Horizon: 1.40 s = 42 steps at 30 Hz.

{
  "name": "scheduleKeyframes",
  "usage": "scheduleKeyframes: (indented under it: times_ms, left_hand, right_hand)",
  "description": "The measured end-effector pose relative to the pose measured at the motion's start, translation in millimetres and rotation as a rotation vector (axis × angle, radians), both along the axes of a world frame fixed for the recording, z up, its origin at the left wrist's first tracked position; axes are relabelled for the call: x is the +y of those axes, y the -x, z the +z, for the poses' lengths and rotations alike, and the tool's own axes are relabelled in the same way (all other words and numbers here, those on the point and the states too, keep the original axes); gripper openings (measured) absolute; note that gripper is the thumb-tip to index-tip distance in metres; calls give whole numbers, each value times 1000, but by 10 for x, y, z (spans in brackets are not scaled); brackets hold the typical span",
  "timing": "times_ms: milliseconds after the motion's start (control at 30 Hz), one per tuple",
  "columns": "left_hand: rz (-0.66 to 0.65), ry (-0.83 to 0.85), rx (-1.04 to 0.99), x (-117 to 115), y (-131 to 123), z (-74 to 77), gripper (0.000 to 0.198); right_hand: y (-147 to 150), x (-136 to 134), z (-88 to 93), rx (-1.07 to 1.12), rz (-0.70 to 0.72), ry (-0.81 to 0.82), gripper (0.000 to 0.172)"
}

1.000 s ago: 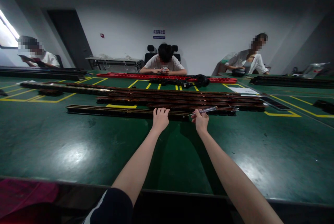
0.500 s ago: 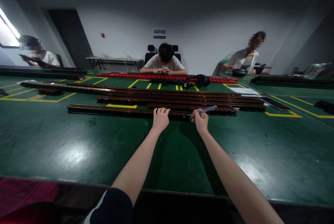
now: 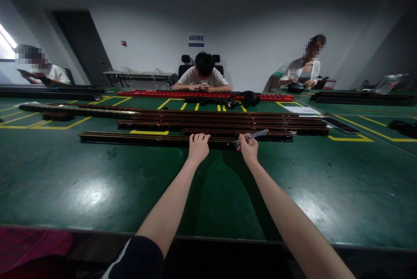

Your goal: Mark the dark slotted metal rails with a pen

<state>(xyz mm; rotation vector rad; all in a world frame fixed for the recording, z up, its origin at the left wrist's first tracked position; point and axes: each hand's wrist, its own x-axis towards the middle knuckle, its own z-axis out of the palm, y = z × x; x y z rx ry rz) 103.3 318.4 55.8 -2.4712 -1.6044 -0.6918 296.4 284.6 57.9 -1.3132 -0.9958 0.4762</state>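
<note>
A long black rail with brass-coloured lines along its top lies across the green table. My left hand is closed over it near its right end, fingers curled over the top. At that end, my right hand pinches what looks like a small screwdriver with a clear handle. Its handle slants up to the right, while its thin tip points left at the rail's end; whether it touches cannot be made out. Just behind lies a stack of similar dark rails.
Red slotted rails and a coiled black cable lie farther back. More dark rails sit at far left and far right. A phone-like dark slab and white paper are right. Three people sit across the table.
The view has shifted slightly, moving everything a little left. Both hands keep their places on the rail and tool. The person at far right has turned and lowered their arms towards a dark object.
</note>
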Motion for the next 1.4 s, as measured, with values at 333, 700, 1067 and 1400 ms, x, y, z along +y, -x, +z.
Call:
scheduleKeyframes:
  times_ms: [333,700,1067,1400]
  left_hand:
    - [4,-1,-12,-14,-9,12,50]
    - [-1,-5,-9,-1,-1,-15,49]
    - [2,11,-4,-24,-7,15,48]
    - [11,-9,-6,-5,-21,-8,49]
  right_hand:
    - [2,37,-45,12,-30,-12,29]
    - [15,-7,16,61,-30,-10,22]
    - [36,-35,63,71,-54,8,23]
    - [46,-62,104,110,-82,31,20]
